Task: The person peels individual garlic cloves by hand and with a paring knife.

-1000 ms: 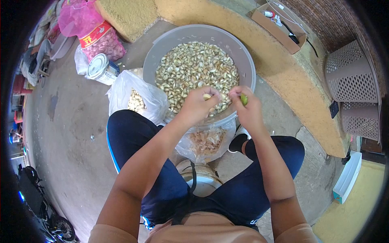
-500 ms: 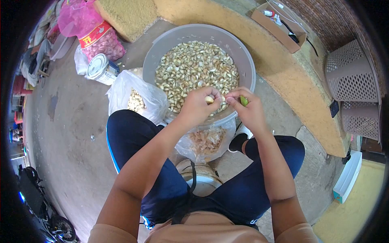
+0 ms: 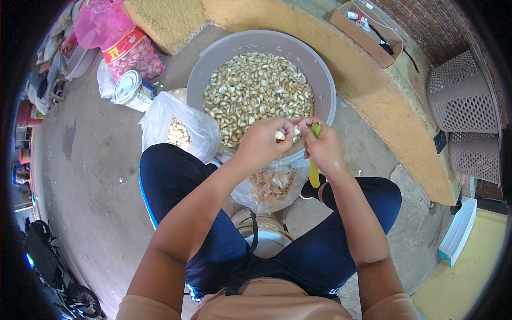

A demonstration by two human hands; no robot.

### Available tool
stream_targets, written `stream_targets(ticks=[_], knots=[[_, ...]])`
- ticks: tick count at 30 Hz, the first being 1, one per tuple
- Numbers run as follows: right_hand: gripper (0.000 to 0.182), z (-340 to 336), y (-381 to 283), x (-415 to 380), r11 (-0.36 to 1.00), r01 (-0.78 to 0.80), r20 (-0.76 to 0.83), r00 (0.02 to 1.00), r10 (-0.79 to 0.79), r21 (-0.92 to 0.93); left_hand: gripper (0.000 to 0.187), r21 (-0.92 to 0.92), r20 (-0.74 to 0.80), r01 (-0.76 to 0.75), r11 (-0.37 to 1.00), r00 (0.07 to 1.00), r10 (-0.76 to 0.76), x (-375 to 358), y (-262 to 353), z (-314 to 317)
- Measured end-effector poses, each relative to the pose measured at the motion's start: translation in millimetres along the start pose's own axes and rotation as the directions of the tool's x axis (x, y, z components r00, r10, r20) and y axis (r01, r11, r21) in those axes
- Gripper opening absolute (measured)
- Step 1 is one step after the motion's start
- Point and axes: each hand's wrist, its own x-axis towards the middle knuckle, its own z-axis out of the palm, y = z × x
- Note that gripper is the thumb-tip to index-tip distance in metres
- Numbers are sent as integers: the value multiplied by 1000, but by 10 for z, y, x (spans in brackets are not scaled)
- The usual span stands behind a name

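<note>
My left hand (image 3: 266, 140) is closed around garlic cloves (image 3: 280, 135) above the near rim of a large grey tub (image 3: 325, 80). Close beside it, my right hand (image 3: 323, 143) grips a small knife (image 3: 314, 173) with a green handle end and a yellow part pointing down. The fingertips of both hands meet at a pale clove (image 3: 296, 130). Many unpeeled cloves (image 3: 256, 88) fill the tub. Peeled cloves (image 3: 178, 132) lie in a white plastic bag at the left. Papery skins (image 3: 272, 184) fill a clear bag below my hands.
A paint can (image 3: 133, 90) and a pink mesh sack (image 3: 136, 58) stand at the upper left. A cardboard box (image 3: 365, 34) rests on the yellow ledge (image 3: 373, 101). Grey perforated baskets (image 3: 464, 101) are at the right, a motorcycle (image 3: 58, 272) at the lower left.
My right hand has turned, so the knife's yellow part now shows below it. My left hand has shifted slightly down, still holding cloves.
</note>
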Motion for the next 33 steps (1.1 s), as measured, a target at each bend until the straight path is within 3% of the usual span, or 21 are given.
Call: stream_targets(ticks=[3, 13, 16, 21, 24, 27, 30, 33], knots=[[13, -27, 39, 22, 997, -36, 41, 999, 34, 71, 7, 40, -12, -10, 999, 1000, 11, -1, 19, -4], [12, 26, 73, 28, 973, -58, -76, 994, 77, 225, 8, 85, 10, -11, 996, 1000, 10, -29, 86, 11], [12, -6, 105, 57, 957, -94, -64, 991, 116, 275, 9, 36, -7, -43, 998, 999, 43, -31, 75, 20], [12, -5, 35, 44, 911, -153, -81, 977, 199, 383, 11, -99, -43, 55, 994, 997, -59, -12, 10, 39], [12, -41, 66, 60, 937, -71, -113, 987, 116, 343, 13, -107, -80, 103, 989, 990, -112, 2, -2, 37], [13, -26, 18, 44, 996, -23, -220, 975, 42, 88, 14, -112, -67, 93, 989, 993, -101, 9, -11, 34], [15, 14, 100, 45, 992, 120, -266, 955, -128, -47, 15, -71, -10, 136, 988, 990, -137, 8, -38, 58], [15, 38, 113, 34, 993, 122, -270, 956, -117, 4, 16, -44, 24, 175, 984, 984, -175, -3, -25, 61]])
